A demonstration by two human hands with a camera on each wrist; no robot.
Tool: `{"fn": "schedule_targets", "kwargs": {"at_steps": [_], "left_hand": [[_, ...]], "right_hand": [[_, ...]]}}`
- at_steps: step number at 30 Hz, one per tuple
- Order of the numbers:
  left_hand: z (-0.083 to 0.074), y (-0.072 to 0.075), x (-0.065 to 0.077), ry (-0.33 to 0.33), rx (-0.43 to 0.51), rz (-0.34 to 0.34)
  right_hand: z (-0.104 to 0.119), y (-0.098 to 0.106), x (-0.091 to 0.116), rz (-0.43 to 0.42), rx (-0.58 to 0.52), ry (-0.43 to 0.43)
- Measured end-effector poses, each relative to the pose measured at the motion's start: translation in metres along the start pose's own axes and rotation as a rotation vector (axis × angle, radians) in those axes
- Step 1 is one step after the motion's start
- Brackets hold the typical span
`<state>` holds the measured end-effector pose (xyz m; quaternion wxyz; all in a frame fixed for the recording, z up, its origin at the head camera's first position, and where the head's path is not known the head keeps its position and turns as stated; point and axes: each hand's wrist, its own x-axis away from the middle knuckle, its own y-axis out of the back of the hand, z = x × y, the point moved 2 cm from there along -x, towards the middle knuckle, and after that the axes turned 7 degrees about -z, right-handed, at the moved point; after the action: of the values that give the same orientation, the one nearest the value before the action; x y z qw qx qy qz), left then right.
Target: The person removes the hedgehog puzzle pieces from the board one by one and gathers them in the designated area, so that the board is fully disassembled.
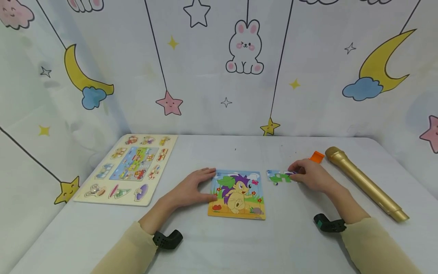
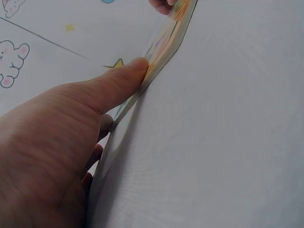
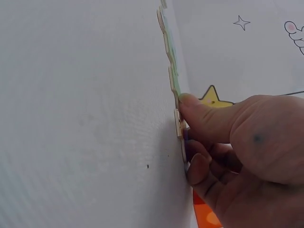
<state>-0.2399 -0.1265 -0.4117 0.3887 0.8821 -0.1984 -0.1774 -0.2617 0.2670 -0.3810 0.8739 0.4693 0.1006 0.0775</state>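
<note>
Hedgehog puzzle (image 1: pixel 237 195), flat on white table (image 1: pixel 205 243), left edge touched by left hand (image 1: pixel 192 189) with thumb and fingers spread; puzzle pieces (image 1: pixel 278 177) just to its right, pinched at one end by right hand (image 1: pixel 313 176).

1. We are seeing a plain, pale beige left sleeve (image 1: pixel 128 251) and a matching right sleeve (image 1: pixel 376 247), both long.
2. We are noticing a black, bent left camera (image 1: pixel 168 239).
3. We are finding a similar right camera (image 1: pixel 329 223), showing a green patch (image 1: pixel 319 223).
4. We are viewing a bare left hand (image 1: pixel 193 190) and a bare right hand (image 1: pixel 311 175) bearing a small dark spot (image 3: pixel 258 138).
</note>
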Motion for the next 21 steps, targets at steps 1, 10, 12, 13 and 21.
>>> {"fn": "schedule_targets", "kwargs": {"at_steps": [1, 10, 12, 13, 21], "left_hand": [[0.0, 0.0, 0.0, 0.0, -0.001, -0.002], [0.001, 0.001, 0.0, -0.011, 0.009, 0.003], [0.001, 0.0, 0.0, -0.013, 0.005, 0.005], [0.001, 0.0, -0.001, -0.013, 0.005, 0.005], [0.001, 0.0, -0.001, -0.01, -0.004, 0.005]], "right_hand": [[0.0, 0.0, 0.0, -0.001, -0.001, 0.002], [0.0, -0.002, -0.001, -0.007, -0.003, 0.008], [0.0, -0.002, 0.0, -0.009, 0.0, 0.005], [0.0, -0.001, 0.0, -0.012, 0.003, 0.005], [0.01, 0.0, 0.0, -0.046, -0.036, 0.039]]}}
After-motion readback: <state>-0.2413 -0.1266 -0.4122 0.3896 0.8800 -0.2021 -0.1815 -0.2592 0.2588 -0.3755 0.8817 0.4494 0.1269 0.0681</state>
